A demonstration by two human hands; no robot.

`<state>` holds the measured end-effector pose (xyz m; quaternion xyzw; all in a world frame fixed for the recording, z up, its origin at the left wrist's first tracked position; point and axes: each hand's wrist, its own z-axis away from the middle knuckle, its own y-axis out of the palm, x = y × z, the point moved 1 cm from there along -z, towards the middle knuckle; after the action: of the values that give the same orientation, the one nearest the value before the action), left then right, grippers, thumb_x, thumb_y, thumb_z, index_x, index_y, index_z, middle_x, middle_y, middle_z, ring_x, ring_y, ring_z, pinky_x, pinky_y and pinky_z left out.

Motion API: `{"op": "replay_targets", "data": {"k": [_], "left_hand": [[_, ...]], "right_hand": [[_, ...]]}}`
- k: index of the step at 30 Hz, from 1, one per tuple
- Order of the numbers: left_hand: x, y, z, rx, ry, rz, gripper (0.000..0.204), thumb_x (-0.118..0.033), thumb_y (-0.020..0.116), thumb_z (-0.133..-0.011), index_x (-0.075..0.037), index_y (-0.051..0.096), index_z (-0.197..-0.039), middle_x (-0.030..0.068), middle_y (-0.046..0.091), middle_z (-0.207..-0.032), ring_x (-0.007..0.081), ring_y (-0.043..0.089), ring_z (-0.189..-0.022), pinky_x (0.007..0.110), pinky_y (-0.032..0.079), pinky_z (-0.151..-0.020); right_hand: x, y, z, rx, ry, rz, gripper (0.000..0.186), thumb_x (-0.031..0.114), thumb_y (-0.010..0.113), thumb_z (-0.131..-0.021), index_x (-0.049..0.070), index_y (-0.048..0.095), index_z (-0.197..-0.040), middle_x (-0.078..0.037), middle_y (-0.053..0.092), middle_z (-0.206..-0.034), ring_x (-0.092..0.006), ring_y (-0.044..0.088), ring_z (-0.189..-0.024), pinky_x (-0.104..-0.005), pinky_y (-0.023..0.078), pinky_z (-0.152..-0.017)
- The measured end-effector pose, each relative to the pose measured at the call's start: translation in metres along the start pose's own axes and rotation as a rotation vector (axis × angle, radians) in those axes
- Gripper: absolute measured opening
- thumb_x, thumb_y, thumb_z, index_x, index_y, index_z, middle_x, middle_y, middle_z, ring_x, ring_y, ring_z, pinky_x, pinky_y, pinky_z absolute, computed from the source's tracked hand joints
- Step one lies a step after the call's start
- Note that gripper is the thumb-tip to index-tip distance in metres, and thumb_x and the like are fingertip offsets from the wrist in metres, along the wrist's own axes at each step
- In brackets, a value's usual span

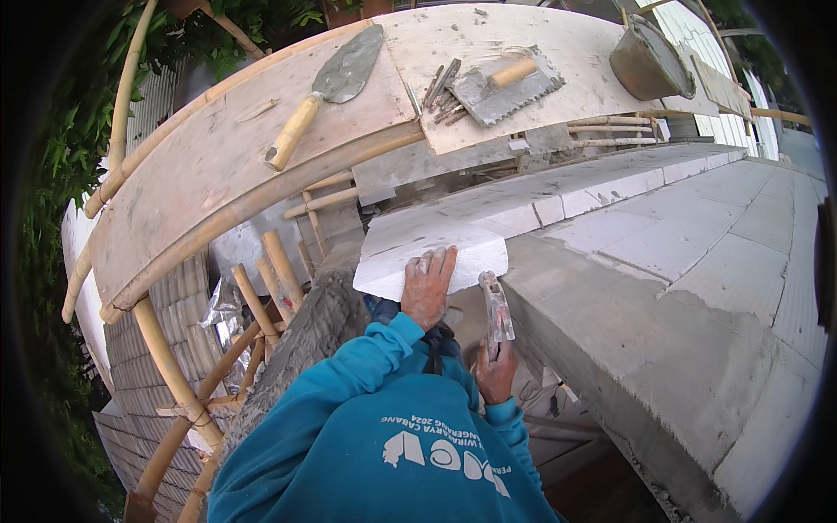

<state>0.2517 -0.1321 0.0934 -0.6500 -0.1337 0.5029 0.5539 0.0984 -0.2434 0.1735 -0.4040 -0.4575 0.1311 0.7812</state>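
My left hand (426, 288) lies on the near part of a white lightweight block (436, 248), its fingers stretched out over the surface. The block sits at the near end of a row of white blocks (567, 199). Just right of it, my right hand (495, 373) is closed around the dark grip of a hammer-like hand tool (498, 314). The tool's metal part is worn, with reddish marks, and points away from me beside the block's right corner. Its exact kind is hard to make out.
A trowel (336, 78) with a wooden handle and a notched trowel (507, 85) lie on plank boards (235, 157) across the gap. A mortar bucket (649, 61) stands far right. Bamboo poles (166, 366) rise at left. A grey concrete ledge (645, 331) runs along my right.
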Motion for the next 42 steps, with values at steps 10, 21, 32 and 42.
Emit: {"op": "replay_targets", "data": {"k": [10,21,32,42], "left_hand": [[0.004,0.012,0.004,-0.011,-0.007,0.044,0.086,-0.013,0.073,-0.067,-0.004,0.038,-0.145,0.0139,0.05,-0.133,0.0307,0.048,-0.125,0.047,0.035,-0.104],[0.001,0.004,0.005,-0.009,-0.005,0.031,0.078,-0.013,0.067,-0.076,-0.001,0.036,-0.146,0.015,0.05,-0.132,0.0314,0.05,-0.12,0.045,0.035,-0.103],[0.002,0.013,0.009,-0.081,-0.014,-0.011,0.077,-0.015,0.069,-0.073,-0.003,0.04,-0.143,0.0136,0.05,-0.131,0.029,0.049,-0.12,0.044,0.035,-0.102],[0.002,0.016,0.009,-0.106,-0.025,-0.017,0.077,-0.015,0.069,-0.073,-0.004,0.04,-0.143,0.0131,0.05,-0.13,0.0282,0.049,-0.12,0.044,0.035,-0.101]], "right_hand": [[-0.009,0.019,-0.017,0.062,0.017,0.03,0.03,0.013,0.058,-0.092,-0.001,0.053,-0.119,-0.027,0.062,-0.086,-0.0479,0.06,-0.076,-0.0529,0.045,-0.066],[-0.016,0.024,-0.01,0.084,0.025,0.011,0.034,0.012,0.058,-0.093,-0.003,0.051,-0.122,-0.029,0.062,-0.088,-0.0483,0.061,-0.08,-0.0517,0.046,-0.069],[-0.023,0.024,-0.02,0.163,-0.055,0.077,0.036,0.012,0.057,-0.094,-0.005,0.049,-0.125,-0.028,0.06,-0.102,-0.0462,0.06,-0.092,-0.0485,0.046,-0.076],[-0.017,0.018,-0.023,0.19,-0.017,0.117,0.036,0.014,0.058,-0.094,-0.004,0.051,-0.124,-0.03,0.061,-0.099,-0.0484,0.06,-0.088,-0.0506,0.047,-0.071]]}}
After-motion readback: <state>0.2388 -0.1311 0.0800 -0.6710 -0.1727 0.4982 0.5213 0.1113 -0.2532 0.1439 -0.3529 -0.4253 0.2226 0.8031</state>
